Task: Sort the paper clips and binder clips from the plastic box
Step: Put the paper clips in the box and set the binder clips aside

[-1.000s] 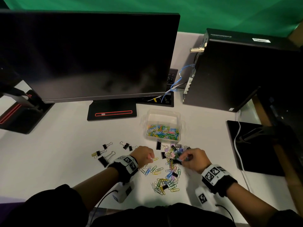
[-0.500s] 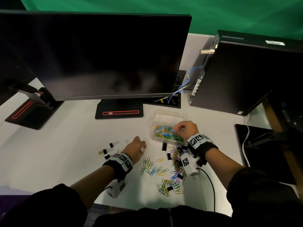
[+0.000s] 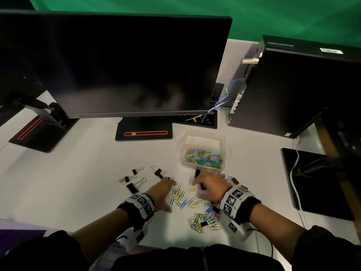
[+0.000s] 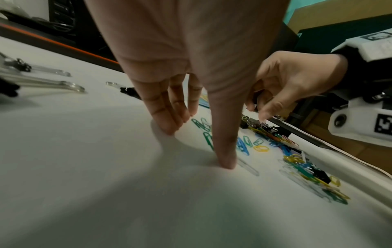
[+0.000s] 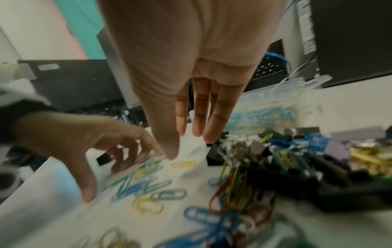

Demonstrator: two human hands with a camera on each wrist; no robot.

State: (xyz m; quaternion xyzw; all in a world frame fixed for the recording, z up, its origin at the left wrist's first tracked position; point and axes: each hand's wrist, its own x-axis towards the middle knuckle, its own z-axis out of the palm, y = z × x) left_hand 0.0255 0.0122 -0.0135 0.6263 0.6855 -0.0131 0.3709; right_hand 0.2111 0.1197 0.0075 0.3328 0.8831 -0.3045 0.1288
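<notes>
Back from the plastic box (image 3: 203,151), the right hand (image 3: 210,187) is hovering open-fingered over scattered paper clips (image 3: 197,202); beside it, the left hand (image 3: 162,192) is pressing straight fingertips (image 4: 227,161) down.

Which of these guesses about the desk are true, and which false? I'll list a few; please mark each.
1. The plastic box holds coloured paper clips. True.
2. The monitor is switched on, showing a picture. False: its screen is dark.
3. A small group of binder clips lies apart, left of the left hand. True.
4. The right hand is inside the box. False: it is over the table, in front of the box.
5. The left hand's fingers touch the table. True.
</notes>
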